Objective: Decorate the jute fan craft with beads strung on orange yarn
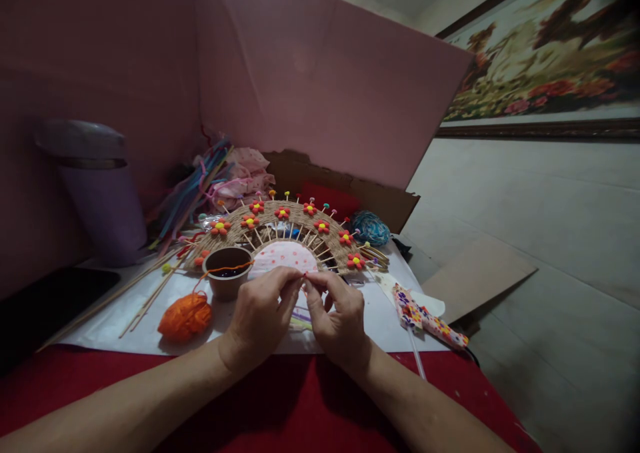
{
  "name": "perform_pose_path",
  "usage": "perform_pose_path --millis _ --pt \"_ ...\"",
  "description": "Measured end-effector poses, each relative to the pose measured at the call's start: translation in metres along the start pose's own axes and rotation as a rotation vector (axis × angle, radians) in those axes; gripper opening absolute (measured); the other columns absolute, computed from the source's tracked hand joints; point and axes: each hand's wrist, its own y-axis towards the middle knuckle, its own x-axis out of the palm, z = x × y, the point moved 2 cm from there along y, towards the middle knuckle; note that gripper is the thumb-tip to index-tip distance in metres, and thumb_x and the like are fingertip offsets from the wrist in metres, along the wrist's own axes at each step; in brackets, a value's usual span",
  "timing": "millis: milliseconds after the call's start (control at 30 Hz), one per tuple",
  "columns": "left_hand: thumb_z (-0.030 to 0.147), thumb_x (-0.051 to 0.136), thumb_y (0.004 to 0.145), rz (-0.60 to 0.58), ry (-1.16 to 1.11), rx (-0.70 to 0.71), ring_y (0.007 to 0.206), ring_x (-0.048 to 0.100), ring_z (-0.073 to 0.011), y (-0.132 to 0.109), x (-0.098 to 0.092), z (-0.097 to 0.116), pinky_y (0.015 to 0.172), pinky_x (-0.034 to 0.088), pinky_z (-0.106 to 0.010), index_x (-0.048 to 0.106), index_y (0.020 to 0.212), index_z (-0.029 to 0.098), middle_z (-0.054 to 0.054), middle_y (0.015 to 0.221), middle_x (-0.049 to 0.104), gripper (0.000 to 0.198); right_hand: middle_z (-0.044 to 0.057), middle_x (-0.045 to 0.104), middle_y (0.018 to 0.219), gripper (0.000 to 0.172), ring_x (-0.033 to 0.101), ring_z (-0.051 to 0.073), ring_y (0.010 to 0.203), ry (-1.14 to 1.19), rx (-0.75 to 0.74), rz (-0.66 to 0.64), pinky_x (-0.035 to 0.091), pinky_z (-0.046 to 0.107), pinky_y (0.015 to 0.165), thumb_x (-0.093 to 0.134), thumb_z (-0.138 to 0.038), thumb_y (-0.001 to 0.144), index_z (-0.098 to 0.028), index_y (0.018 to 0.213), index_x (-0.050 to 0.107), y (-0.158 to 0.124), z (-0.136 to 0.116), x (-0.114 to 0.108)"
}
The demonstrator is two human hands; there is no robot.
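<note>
My left hand (260,313) and my right hand (340,316) meet in front of me, each with thumb and forefinger pinched. Between their fingertips is a tiny dark red piece (304,276), too small to name. Just behind them stands a half-round twine-woven piece (295,212) with red and yellow flowers, thin sticks and coloured knobs along its outer edge. A white half-circle with red dots (285,256) fills its centre, partly hidden by my hands. Left of my left hand, a brown cup (229,288) holds something dark. Orange yarn (185,318) lies beside it, its strand crossing the cup's rim.
A purple tumbler (103,186) and pipe cleaners (195,186) stand at left, near thin sticks (150,300). Blue yarn (370,228) lies behind at right. A flower-patterned glue gun (425,321) rests at the right edge of the white sheet (135,336), over a red cloth (240,400).
</note>
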Motion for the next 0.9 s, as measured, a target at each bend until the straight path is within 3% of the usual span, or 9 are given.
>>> perform_pose_path --millis 200,533,767,900 --pt "0.008 0.054 0.08 0.005 -0.012 0.028 0.064 0.063 -0.0132 0.0002 -0.0024 0.0038 0.054 0.045 -0.022 0.061 0.086 0.015 -0.003 0.075 0.068 0.012 0.003 0.065 0.077 0.015 0.058 0.013 0.061 -0.013 0.0 0.002 0.043 0.024 0.054 0.054 -0.011 0.082 -0.016 0.094 0.061 -0.0003 0.0009 -0.0003" --pt "0.011 0.057 0.08 -0.008 -0.05 -0.064 0.058 0.06 -0.0127 0.0008 0.0005 -0.0032 0.051 0.044 -0.022 0.061 0.08 0.015 0.0 0.068 0.065 0.006 0.003 0.063 0.079 0.014 0.059 0.014 0.067 0.081 0.008 -0.03 0.044 0.025 0.058 0.052 -0.012 0.083 -0.017 0.095 0.059 0.0012 0.0033 0.0019" --pt "0.013 0.056 0.082 0.024 -0.105 -0.034 0.07 0.066 -0.0148 0.0008 0.0008 -0.0054 0.065 0.05 -0.025 0.065 0.088 0.014 -0.004 0.078 0.071 0.01 0.004 0.064 0.08 0.015 0.058 0.014 0.067 0.131 0.048 -0.058 0.044 0.026 0.061 0.05 -0.014 0.085 -0.016 0.095 0.06 0.0005 0.0028 -0.0003" --pt "0.013 0.057 0.082 0.031 -0.113 -0.029 0.067 0.066 -0.0144 0.0024 0.0005 -0.0042 0.062 0.05 -0.023 0.065 0.083 0.014 -0.003 0.075 0.071 0.008 0.005 0.064 0.079 0.014 0.059 0.015 0.068 0.132 0.065 -0.056 0.045 0.026 0.062 0.049 -0.014 0.085 -0.015 0.094 0.06 0.0013 0.0022 -0.0002"
